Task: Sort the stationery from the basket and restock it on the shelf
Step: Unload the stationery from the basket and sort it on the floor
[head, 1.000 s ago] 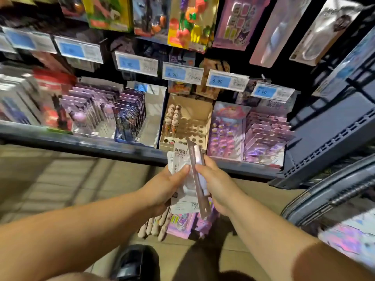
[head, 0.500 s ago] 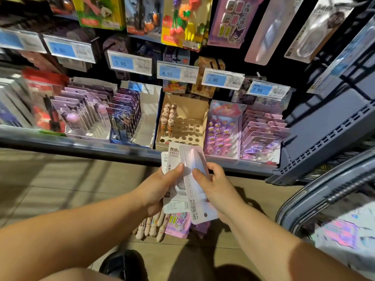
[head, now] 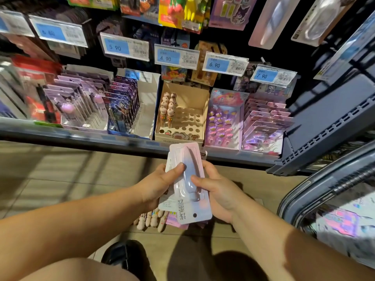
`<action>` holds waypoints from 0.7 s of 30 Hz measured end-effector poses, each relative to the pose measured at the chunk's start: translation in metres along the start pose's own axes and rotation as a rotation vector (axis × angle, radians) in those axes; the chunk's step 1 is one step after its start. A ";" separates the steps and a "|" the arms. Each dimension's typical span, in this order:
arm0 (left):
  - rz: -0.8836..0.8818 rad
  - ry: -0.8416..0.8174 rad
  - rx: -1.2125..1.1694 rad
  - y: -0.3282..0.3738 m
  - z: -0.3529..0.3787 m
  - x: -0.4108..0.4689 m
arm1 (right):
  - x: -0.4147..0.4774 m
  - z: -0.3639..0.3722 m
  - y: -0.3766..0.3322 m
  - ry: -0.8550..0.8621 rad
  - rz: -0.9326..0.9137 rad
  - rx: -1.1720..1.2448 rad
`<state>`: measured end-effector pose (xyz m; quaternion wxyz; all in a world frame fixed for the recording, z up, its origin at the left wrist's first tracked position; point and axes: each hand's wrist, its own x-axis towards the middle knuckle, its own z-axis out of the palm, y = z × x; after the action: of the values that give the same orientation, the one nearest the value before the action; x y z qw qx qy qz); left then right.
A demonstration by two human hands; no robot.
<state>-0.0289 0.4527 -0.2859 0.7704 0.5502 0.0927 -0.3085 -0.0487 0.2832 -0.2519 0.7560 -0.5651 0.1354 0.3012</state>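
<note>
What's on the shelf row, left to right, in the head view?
Red packs → lilac pen cards → dark blue cards → cardboard pen box → pink display box → pink blister packs.

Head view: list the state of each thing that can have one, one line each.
Pack, face up, hang hole toward the person, gripped by both hands.
Left hand, grips the pack, thumb on top.
Right hand, grips the pack, thumb on top.
Pens, bunched under the left hand.
Pen box, open, most holes empty.
Basket, holds stock.
</note>
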 end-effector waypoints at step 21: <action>-0.098 0.127 -0.113 0.001 0.010 -0.003 | -0.010 0.002 0.020 0.257 -0.282 -0.395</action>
<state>-0.0329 0.4445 -0.2801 0.7766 0.5193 0.1857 -0.3046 -0.0695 0.2857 -0.2612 0.6421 -0.7485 0.0890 0.1394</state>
